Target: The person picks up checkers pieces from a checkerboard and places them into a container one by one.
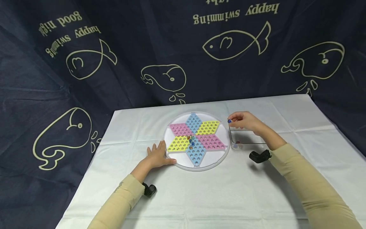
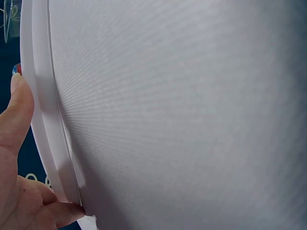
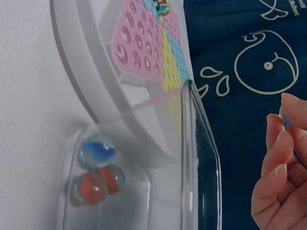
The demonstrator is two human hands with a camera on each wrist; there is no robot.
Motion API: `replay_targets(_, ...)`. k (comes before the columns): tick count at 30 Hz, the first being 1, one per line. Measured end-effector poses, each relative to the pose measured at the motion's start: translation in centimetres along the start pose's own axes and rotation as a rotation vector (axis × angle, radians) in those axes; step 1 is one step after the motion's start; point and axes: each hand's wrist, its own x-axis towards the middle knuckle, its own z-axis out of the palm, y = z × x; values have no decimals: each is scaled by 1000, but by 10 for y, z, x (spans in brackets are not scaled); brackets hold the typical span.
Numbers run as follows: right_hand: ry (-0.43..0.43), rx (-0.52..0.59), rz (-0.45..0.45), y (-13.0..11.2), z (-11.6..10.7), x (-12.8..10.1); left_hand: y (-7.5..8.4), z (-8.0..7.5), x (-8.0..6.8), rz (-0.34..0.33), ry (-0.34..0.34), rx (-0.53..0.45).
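Pinching a blue marble (image 1: 229, 121) between thumb and fingertips, the right hand (image 1: 244, 121) sits right of centre in the head view, near the upper left corner of the clear box (image 3: 193, 160); whether the marble is directly over the wall I cannot tell. Smooth glass could slip, so a light, even pinch from opposite sides seems best, with the knuckles well above the box's edge. The left hand (image 1: 156, 156), left of centre, has its fingers spread and touches the round board's (image 1: 212, 159) rim; gentle contact should steady the board without tilting it. As for counts: one board, in mid-frame, its star showing two blue, two pink and two yellow points; one box; one marble held. Lower left in the right wrist view, three marbles show inside the box, a blue one (image 3: 98, 152) and two reddish ones (image 3: 92, 188). About five board marbles (image 1: 193, 144) cluster near the star's centre, too small to count surely.
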Motion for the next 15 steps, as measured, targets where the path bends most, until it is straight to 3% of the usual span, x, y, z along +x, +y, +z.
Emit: replay_targets(15,33,8,-2,8,-15,-9,0,0,0,4,4,-5)
